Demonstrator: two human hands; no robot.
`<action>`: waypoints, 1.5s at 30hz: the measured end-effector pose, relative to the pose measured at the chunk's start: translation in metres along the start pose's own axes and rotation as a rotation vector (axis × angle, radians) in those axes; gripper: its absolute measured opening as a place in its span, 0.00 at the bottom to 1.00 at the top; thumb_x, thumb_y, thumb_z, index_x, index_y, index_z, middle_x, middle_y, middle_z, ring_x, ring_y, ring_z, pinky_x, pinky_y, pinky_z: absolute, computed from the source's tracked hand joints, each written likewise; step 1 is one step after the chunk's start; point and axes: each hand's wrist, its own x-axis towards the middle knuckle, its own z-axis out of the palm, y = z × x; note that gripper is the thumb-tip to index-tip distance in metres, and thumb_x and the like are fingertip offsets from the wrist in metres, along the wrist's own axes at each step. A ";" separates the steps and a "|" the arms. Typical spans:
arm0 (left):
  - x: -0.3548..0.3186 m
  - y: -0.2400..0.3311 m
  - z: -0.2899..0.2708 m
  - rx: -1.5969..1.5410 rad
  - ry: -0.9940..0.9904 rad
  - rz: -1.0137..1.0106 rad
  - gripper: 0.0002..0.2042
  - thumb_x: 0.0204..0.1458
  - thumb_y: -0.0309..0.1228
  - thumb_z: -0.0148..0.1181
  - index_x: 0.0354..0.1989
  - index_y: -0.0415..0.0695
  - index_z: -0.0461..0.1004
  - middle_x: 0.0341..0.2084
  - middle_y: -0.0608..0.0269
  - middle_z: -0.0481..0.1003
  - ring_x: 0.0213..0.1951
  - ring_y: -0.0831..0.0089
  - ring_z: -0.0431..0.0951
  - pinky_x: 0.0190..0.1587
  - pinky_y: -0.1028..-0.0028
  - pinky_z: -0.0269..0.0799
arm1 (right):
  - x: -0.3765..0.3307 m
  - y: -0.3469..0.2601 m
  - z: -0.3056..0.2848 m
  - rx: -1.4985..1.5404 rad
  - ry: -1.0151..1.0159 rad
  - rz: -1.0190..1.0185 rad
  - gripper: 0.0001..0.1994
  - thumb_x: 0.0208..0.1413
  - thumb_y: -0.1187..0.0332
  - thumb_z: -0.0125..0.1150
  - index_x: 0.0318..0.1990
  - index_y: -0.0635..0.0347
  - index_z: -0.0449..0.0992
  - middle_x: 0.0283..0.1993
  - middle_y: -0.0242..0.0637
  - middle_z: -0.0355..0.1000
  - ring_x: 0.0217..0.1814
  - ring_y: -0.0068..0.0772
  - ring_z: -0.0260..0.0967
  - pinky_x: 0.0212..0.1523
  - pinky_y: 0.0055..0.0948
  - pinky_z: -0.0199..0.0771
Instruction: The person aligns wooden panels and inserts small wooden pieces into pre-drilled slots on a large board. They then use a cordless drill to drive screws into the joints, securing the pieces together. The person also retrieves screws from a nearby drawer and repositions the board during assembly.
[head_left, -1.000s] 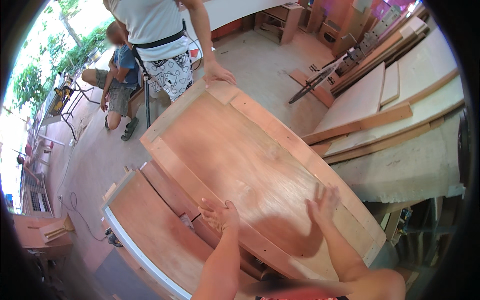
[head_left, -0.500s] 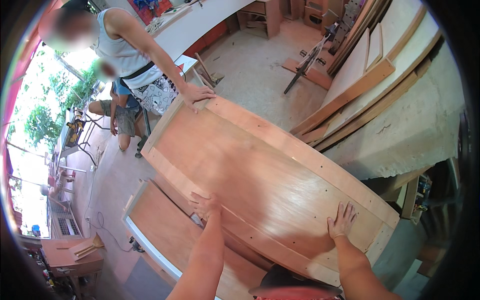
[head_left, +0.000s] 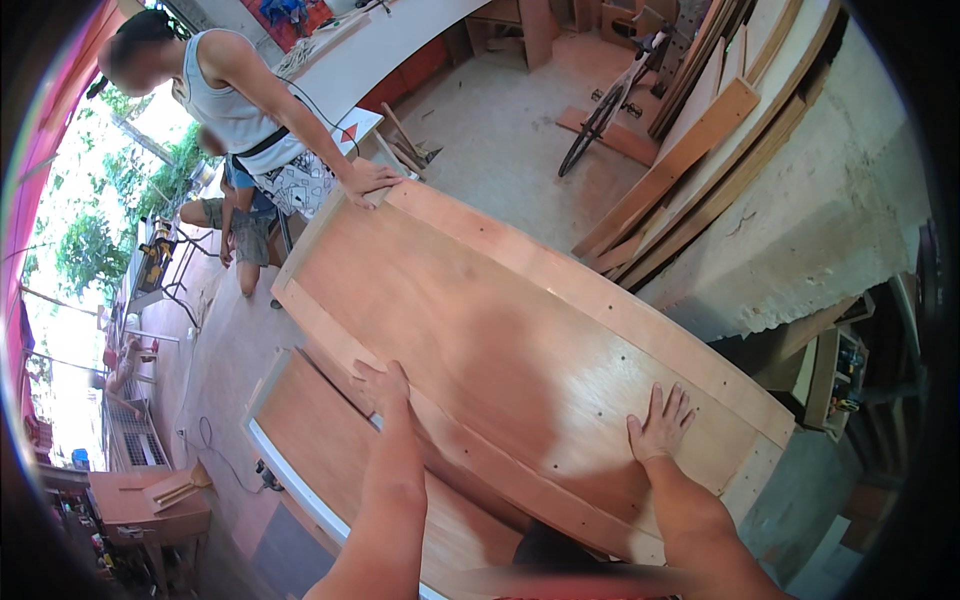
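Observation:
A large wooden panel [head_left: 440,270] with a raised border frame and rows of small dark holes or screw heads lies in front of me. My left hand [head_left: 384,386] rests on its near border with the fingers spread. Flat on the panel's right part, my right hand [head_left: 662,424] presses with fingers apart. Below the near edge sits a second wooden panel [head_left: 315,425] with a pale strip along its side. At the far left end, a co-worker's hand [head_left: 368,182] lies on the panel's corner.
A co-worker in a sleeveless top [head_left: 235,90] stands at the far left, with another person crouching [head_left: 248,225] behind. Boards [head_left: 670,165] lean at the right beside a concrete block [head_left: 790,230]. A bicycle [head_left: 610,105] stands farther back. A cardboard-coloured box [head_left: 150,510] is at lower left.
My view has shifted a little, so the panel and both hands appear slightly left of where they were. Both hands stay on the panel, and the co-worker's hand stays at its corner.

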 end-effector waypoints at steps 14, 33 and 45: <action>-0.141 -0.172 0.030 -0.382 0.228 0.302 0.37 0.65 0.41 0.52 0.75 0.33 0.44 0.74 0.38 0.50 0.75 0.47 0.49 0.76 0.56 0.44 | 0.004 0.018 -0.004 0.021 0.051 -0.077 0.44 0.58 0.40 0.55 0.78 0.47 0.49 0.81 0.58 0.36 0.83 0.65 0.29 0.74 0.73 0.27; -0.808 -0.426 0.061 -0.162 -0.912 -0.078 0.26 0.65 0.47 0.52 0.57 0.33 0.73 0.52 0.41 0.76 0.55 0.50 0.76 0.59 0.57 0.68 | -0.189 0.501 -0.053 0.800 -0.460 -0.552 0.13 0.60 0.64 0.65 0.48 0.61 0.81 0.37 0.41 0.81 0.37 0.32 0.78 0.41 0.32 0.78; -0.763 -0.373 0.052 0.002 -0.896 0.146 0.24 0.64 0.47 0.52 0.52 0.35 0.75 0.45 0.42 0.77 0.50 0.50 0.78 0.55 0.56 0.70 | -0.129 0.775 0.182 -0.072 -0.577 -0.086 0.16 0.63 0.64 0.49 0.45 0.61 0.83 0.54 0.51 0.77 0.55 0.54 0.75 0.57 0.47 0.74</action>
